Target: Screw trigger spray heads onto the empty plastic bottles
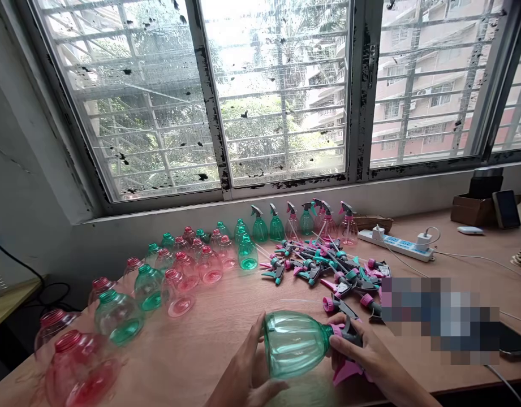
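A clear green spray bottle lies sideways in the air above the table's front edge, its base to the left. My left hand is wrapped round the base end. At the neck, my right hand grips the pink and grey trigger sprayer, which sits on the bottle's mouth; whether it is fully screwed down I cannot tell. Just beyond my hands lies a heap of loose trigger sprayers, pink, teal and grey, with thin tubes.
Open pink bottles and green bottles stand in rows at left. Several bottles with sprayers line the wall below the window. A power strip with cables, a box and a phone are at right.
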### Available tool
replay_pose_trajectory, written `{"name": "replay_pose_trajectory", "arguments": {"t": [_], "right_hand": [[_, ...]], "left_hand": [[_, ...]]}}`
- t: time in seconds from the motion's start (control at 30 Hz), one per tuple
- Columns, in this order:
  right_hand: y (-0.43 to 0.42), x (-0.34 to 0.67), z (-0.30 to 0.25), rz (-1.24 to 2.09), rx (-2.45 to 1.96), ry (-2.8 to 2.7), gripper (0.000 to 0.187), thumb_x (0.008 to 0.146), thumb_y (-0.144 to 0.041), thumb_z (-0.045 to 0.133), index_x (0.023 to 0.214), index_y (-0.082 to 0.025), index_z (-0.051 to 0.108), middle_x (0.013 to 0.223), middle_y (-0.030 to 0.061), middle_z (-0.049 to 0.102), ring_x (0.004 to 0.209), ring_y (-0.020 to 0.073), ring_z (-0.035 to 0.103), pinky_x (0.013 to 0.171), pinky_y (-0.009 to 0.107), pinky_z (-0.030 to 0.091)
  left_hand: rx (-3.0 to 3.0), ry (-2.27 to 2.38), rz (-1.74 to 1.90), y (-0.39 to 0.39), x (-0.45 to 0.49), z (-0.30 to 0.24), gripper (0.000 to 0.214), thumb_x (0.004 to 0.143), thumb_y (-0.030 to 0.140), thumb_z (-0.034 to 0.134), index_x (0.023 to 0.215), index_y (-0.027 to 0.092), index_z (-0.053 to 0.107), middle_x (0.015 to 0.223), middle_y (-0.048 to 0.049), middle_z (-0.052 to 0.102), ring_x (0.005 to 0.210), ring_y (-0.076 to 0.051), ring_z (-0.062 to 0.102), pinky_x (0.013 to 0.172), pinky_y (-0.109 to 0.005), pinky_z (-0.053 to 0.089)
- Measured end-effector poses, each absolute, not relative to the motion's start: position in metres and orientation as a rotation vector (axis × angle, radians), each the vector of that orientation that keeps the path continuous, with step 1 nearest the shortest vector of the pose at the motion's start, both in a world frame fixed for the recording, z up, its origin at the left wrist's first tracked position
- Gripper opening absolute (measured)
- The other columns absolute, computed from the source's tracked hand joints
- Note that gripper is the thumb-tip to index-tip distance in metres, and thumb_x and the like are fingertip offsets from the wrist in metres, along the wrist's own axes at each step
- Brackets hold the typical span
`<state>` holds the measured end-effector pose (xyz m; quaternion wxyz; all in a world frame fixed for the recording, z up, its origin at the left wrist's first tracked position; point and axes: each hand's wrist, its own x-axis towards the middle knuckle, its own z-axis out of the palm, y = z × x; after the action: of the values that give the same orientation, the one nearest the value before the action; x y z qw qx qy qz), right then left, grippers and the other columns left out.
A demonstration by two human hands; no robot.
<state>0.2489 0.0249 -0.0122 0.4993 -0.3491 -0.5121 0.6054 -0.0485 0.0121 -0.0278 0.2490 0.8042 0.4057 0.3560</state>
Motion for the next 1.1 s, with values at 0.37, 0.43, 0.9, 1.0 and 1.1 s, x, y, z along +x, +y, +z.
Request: {"name": "replay_pose_trajectory", "arguments": {"t": [0.37,0.43,0.9,1.0,1.1], "right_hand": [[0.025,0.250,-0.013,1.475,-0.846,-1.254,0.042,0.080,-0.052,0.081,0.094,-0.020,0.059,0.066,0.0007,0.077,0.059,0.0193,0.072,0.059,0.028,0.053],[0.025,0.249,-0.012,1.476,-0.844,-1.256,0.041,0.080,-0.051,0.081,0.095,-0.020,0.059,0.065,0.0001,0.076,0.059,0.0196,0.072,0.058,0.028,0.053],[0.026,0.250,-0.014,1.452,-0.854,-1.286,0.041,0.080,-0.052,0.080,0.093,-0.019,0.059,0.066,0.0010,0.076,0.058,0.0209,0.072,0.058,0.031,0.052],[0.026,0.250,-0.015,1.450,-0.858,-1.281,0.042,0.079,-0.052,0.081,0.094,-0.019,0.059,0.065,0.0004,0.075,0.058,0.0207,0.071,0.057,0.030,0.051],[0.027,0.251,-0.016,1.435,-0.883,-1.285,0.042,0.079,-0.052,0.081,0.095,-0.020,0.059,0.067,0.0011,0.076,0.059,0.0204,0.071,0.058,0.030,0.050]], "left_hand": [[2.126,1.041,0.914,0.013,-0.049,-0.026,0.106,0.088,0.055,0.070,0.163,0.034,-0.002,0.165,-0.0082,0.041,0.150,-0.035,0.040,0.121,-0.048,0.038],[2.164,1.066,0.936,0.014,-0.050,-0.027,0.102,0.089,0.054,0.069,0.163,0.035,0.001,0.167,-0.0069,0.038,0.153,-0.035,0.034,0.124,-0.049,0.033],[2.089,0.910,0.938,0.013,-0.047,-0.021,0.107,0.088,0.052,0.072,0.162,0.036,-0.003,0.165,-0.0102,0.040,0.150,-0.036,0.041,0.118,-0.047,0.042],[2.088,0.937,0.928,0.012,-0.047,-0.017,0.100,0.090,0.045,0.071,0.163,0.033,0.005,0.167,-0.0107,0.036,0.150,-0.036,0.039,0.118,-0.045,0.043],[2.126,0.978,0.918,0.006,-0.044,-0.008,0.098,0.088,0.038,0.074,0.162,0.036,0.009,0.170,-0.0089,0.029,0.150,-0.036,0.040,0.121,-0.045,0.037]]}}
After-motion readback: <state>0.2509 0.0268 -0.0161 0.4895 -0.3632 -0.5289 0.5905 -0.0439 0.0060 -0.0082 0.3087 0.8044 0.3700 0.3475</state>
